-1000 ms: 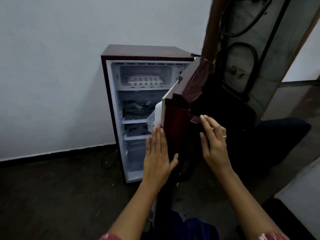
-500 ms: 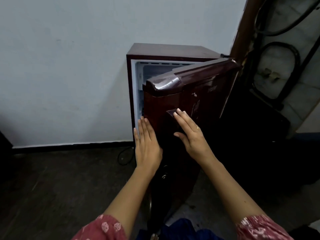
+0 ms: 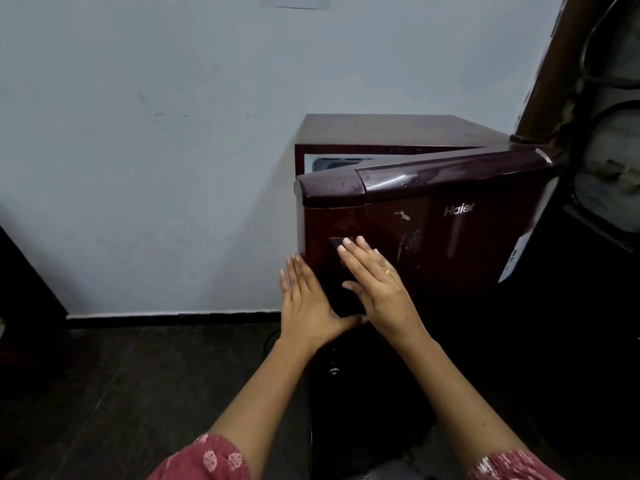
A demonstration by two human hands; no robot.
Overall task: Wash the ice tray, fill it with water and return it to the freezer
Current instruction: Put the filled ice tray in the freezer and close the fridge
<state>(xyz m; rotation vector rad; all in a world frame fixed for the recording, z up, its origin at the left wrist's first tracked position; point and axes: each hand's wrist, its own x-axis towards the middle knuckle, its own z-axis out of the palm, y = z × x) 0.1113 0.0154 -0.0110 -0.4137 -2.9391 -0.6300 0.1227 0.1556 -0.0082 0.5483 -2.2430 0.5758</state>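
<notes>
A small maroon fridge [image 3: 381,131] stands against the pale wall. Its door [image 3: 450,244] is almost closed, with only a thin white strip of the inside [image 3: 332,163] showing at the top left. My left hand [image 3: 306,299] lies flat, fingers apart, against the door's left edge. My right hand [image 3: 375,285] presses flat on the door front, fingertips on the dark handle recess [image 3: 337,244]. Neither hand holds anything. The ice tray is hidden behind the door.
A dark floor [image 3: 121,393] spreads to the left with a black skirting [image 3: 173,318] along the wall. A brown wooden post [image 3: 543,64] and dark cables [image 3: 602,109] stand to the right of the fridge. A cord [image 3: 270,337] lies by the fridge base.
The fridge door has swung from wide open to nearly closed under both hands. The freezer compartment with the ice tray, visible a second ago, is now covered.
</notes>
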